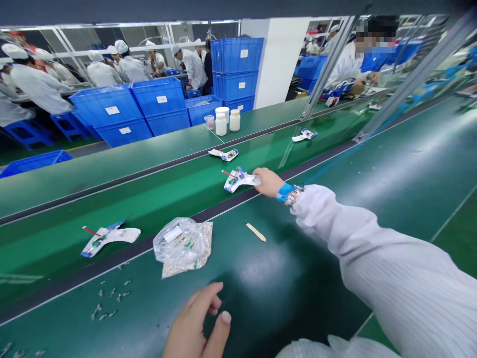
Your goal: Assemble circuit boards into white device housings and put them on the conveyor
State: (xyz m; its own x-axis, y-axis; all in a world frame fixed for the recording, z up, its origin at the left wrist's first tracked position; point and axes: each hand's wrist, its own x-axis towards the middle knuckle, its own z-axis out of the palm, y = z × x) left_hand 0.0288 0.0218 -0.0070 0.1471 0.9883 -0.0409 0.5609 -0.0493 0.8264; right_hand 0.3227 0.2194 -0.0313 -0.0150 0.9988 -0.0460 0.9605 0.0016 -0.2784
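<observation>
My right hand (269, 182) is stretched out over the green belt, its fingers closed on the handle end of a white gun-shaped plastic shell (238, 182). Blue trim, a red wire and small green parts show on that shell. My left hand (199, 320) is above the near worktop with thumb and fingers apart, holding nothing. Between the hands lies a thin tool with a pale wooden handle (256, 232). A clear plastic bag (181, 243) with small parts lies on a speckled piece beyond my left hand.
More such shells lie on the belt (160, 199): a left shell (115, 236), a far shell (225, 154) and a right shell (305, 135). Small metal pieces (112, 293) are scattered at left. White bottles (221, 124) stand beyond. A slanted metal post (402, 84) rises at right; a person sits across.
</observation>
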